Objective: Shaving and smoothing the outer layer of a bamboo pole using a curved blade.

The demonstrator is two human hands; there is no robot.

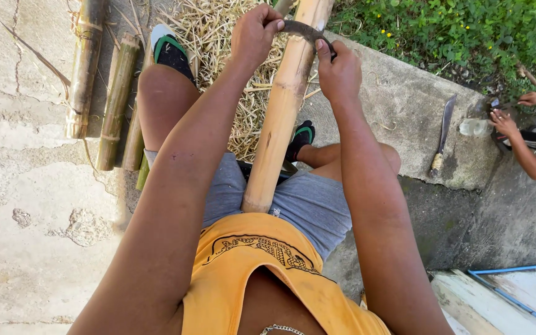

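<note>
Cracked concrete ground (26, 248), with straw shavings (218, 37) far. Your pale yellow bamboo pole (280, 118) runs from your lap away and slightly right, its long axis between both arms. Your left hand (254, 34) and right hand (339, 73) each clench one end of the dark curved blade (302, 29) laid across it, arms extended.

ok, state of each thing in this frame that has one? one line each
left hand: closed on one end of the curved dark metal blade
right hand: closed on the blade's other end
curved blade: laid across the pale peeled bamboo pole
bamboo pole: tilted, near end against the lap
green unpeeled bamboo poles: lying side by side on concrete
long knife: lying flat on the concrete ledge, unheld
</note>
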